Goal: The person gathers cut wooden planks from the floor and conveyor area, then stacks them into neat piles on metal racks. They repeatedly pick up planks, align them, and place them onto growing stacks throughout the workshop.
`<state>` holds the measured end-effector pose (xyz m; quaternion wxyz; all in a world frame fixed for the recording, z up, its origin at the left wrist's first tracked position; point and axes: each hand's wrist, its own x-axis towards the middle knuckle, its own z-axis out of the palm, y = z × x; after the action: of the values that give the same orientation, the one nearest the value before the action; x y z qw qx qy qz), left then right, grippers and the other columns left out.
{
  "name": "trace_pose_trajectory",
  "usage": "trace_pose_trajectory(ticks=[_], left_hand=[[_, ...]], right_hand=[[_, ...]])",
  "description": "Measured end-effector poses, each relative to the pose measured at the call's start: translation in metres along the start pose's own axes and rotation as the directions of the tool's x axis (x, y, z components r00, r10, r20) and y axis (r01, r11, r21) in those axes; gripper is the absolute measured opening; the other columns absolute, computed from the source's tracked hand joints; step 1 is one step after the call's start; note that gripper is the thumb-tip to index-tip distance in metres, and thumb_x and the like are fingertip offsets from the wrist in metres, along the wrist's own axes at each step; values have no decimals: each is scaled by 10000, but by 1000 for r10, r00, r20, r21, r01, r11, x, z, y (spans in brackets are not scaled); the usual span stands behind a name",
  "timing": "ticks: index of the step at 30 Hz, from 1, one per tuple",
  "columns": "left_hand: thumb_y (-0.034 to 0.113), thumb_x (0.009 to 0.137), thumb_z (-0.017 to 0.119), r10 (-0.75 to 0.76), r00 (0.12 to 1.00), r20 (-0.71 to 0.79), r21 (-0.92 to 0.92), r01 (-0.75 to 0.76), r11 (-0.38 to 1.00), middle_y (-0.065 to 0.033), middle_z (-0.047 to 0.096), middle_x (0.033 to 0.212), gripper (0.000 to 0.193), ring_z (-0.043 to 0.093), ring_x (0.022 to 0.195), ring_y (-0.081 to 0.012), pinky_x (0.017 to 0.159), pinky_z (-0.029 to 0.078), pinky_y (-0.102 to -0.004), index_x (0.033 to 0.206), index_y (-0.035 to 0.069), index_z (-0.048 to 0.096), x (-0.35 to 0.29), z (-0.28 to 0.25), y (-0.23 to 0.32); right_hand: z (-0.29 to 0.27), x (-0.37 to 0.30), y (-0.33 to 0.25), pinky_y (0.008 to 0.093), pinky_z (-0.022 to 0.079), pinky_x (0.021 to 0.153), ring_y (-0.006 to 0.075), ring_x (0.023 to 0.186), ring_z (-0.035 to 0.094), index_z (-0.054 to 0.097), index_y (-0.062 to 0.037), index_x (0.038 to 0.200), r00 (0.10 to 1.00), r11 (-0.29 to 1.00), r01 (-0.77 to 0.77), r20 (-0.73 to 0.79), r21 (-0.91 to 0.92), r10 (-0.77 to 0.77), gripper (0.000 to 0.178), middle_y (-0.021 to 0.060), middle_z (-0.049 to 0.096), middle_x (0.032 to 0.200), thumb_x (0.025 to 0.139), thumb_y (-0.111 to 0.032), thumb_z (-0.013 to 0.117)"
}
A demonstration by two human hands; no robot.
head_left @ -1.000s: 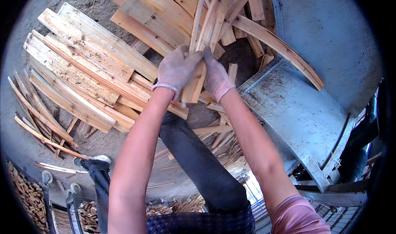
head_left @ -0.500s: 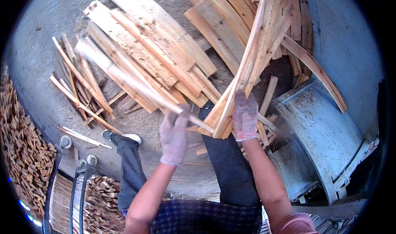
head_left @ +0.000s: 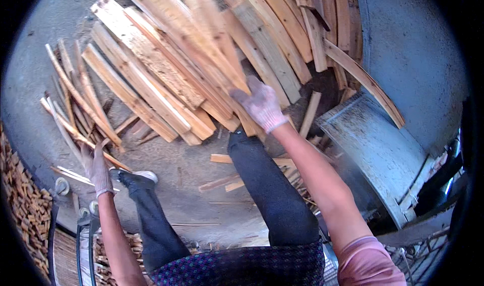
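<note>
Plainly, our right hand [head_left: 259,106], near the centre, is at the lower ends of boards [head_left: 197,40] lying toward eleven o'clock, thumb and fingers parted; we cannot tell if it grips one. At eight o'clock, our left hand [head_left: 97,171], half open (its hold is unclear), meets thin sticks [head_left: 83,98].

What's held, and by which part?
Can't tell: right hand at near end of a blurred board, left hand at near end of a thin strip.
</note>
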<state>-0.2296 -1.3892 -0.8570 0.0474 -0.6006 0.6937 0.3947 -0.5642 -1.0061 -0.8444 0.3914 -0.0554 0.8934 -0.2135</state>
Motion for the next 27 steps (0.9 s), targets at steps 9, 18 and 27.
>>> trace_pose_trajectory(ticks=[9, 18, 27], left_hand=[[504, 928, 725, -216, 955, 202, -489, 289, 823, -209, 633, 1282, 804, 670, 1097, -288, 905, 571, -448, 1443, -52, 457, 5, 191, 56], [617, 915, 689, -356, 825, 438, -512, 555, 656, -191, 440, 1566, 920, 487, 1373, -374, 1122, 423, -547, 1591, 92, 352, 57, 182, 37], [749, 867, 653, -130, 810, 572, -525, 483, 701, -145, 430, 1587, 1045, 422, 1444, -303, 1225, 322, -454, 1577, 48, 344, 10, 220, 95]], right_hand=[[-49, 78, 170, 462, 457, 1069, 446, 1262, 594, 497, 103, 1400, 904, 894, -363, -333, -263, 269, 972, 372, 609, 1294, 872, -706, 610], [-82, 125, 179, 397, 425, 1098, 408, 1283, 592, 632, 76, 1317, 922, 921, -385, -70, -53, 381, 989, 309, 645, 1308, 929, -808, 418], [-42, 95, 111, 381, 410, 1120, 307, 1301, 575, 569, 38, 1411, 946, 967, -209, 281, 143, 163, 982, 212, 612, 1403, 897, -798, 552]])
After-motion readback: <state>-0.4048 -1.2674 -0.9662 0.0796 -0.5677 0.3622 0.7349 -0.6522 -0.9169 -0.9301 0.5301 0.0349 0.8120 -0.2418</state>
